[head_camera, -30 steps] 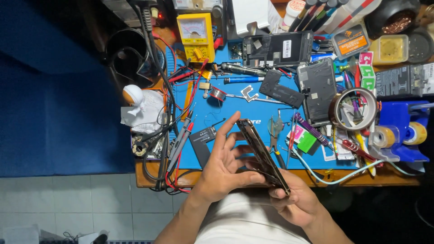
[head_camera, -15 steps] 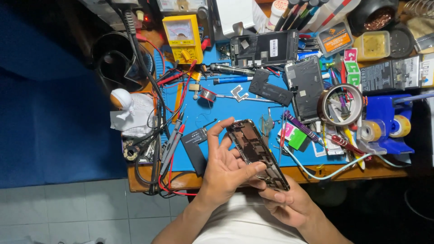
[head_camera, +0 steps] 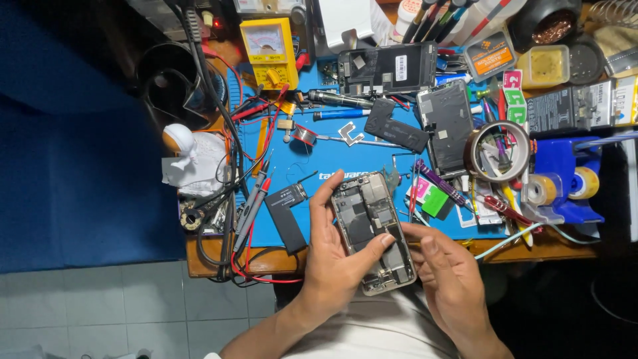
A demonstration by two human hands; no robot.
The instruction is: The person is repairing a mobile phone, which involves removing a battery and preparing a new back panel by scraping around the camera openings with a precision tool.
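Observation:
An opened phone body [head_camera: 372, 229] with its inner boards and metal frame showing lies face-up across my two hands, above the near edge of the blue work mat [head_camera: 332, 153]. My left hand [head_camera: 335, 256] cradles its left side, thumb laid over the middle of the phone. My right hand [head_camera: 445, 279] supports the lower right corner with fingers curled under it.
A yellow multimeter [head_camera: 269, 43] stands at the back, with red and black probes [head_camera: 256, 199] left of my hands. A detached phone screen [head_camera: 445, 126], a tape roll holding tools [head_camera: 498, 149], a blue tape dispenser [head_camera: 565, 176] and a black phone part [head_camera: 286, 219] crowd the mat.
The phone body has turned from edge-on to lying flat with its open inside facing up. My left thumb now rests across it.

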